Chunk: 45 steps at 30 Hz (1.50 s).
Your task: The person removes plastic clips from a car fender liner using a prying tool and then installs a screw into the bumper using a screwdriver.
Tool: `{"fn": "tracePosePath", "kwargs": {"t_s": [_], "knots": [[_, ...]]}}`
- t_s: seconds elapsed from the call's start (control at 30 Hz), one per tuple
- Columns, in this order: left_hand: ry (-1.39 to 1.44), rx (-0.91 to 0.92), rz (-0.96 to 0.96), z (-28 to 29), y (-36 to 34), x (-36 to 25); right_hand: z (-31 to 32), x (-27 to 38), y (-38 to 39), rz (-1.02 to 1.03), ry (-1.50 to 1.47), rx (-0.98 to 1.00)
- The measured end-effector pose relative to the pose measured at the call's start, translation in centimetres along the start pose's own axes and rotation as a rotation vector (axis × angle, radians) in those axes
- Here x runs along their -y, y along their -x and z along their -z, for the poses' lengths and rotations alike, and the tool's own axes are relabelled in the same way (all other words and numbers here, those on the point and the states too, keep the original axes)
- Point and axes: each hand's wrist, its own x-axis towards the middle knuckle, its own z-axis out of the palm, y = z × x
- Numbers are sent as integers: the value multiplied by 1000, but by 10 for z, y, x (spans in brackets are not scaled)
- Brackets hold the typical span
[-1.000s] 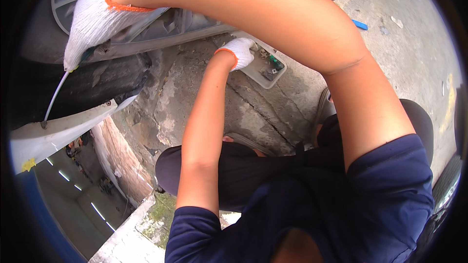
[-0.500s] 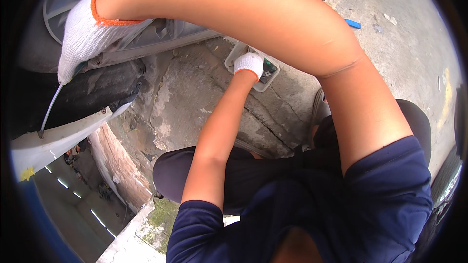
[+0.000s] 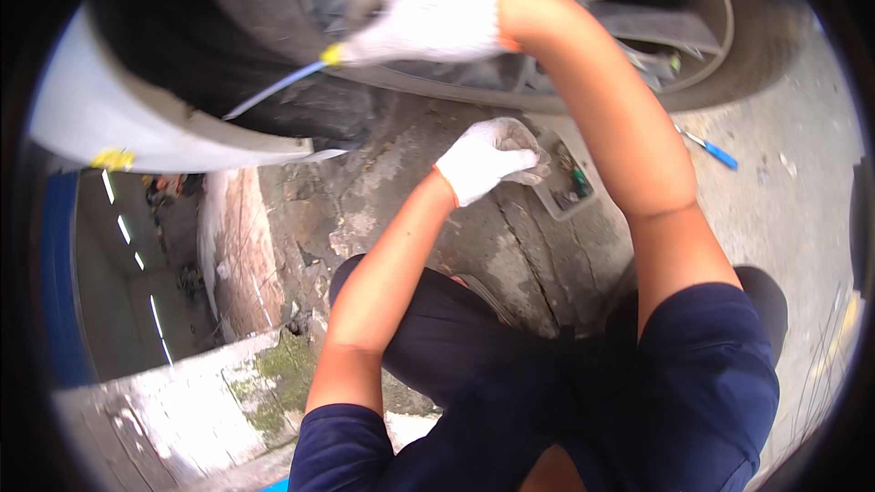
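Observation:
My right hand (image 3: 428,11), in a white knitted glove with an orange cuff, reaches across in front of the wheel. It is closed on a screwdriver (image 3: 284,89), whose yellow handle end shows at the fingers. The shaft slants down left, its tip by the edge of the pale fender (image 3: 173,132). My left hand (image 3: 492,159), gloved too, has its fingers pinched together beside a translucent plastic tray (image 3: 563,216). Whatever it may hold is too small to make out. Small dark and green pieces lie in the tray.
A car wheel (image 3: 629,23) with a spoked rim stands close ahead. On the concrete at the right lies a blue-handled screwdriver (image 3: 720,155). A mossy ledge (image 3: 283,392) and a gap beneath it are at the lower left. My knees are below the tray.
My left hand has come up out of the tray and sits left of it. My right hand has moved away from the fender with the screwdriver. The whole view has shifted.

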Motion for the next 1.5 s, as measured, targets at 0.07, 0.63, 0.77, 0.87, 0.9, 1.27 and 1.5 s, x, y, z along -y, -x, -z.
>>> {"fn": "tracePosePath", "kwargs": {"t_s": [0.07, 0.63, 0.77, 0.87, 0.9, 1.27, 1.5], "knots": [[575, -52, -283, 22, 41, -21, 5, 2, 15, 78, 45, -10], [1081, -524, -1111, 104, 111, -50, -28, -25, 14, -94, -181, 5], [1094, -527, -1095, 106, 107, -46, -35, -17, 9, -129, -171, 8], [1084, -515, -1111, 110, 103, -43, -34, -12, 11, -186, -178, -2], [1078, -512, -1117, 112, 101, -42, -32, -12, 12, -240, -178, 16], [1447, -999, -781, 125, 58, -20, -82, -47, 6, -29, 305, -11], [1627, -853, -972, 150, 52, -9, -111, -64, 10, -285, -103, 61]]}}
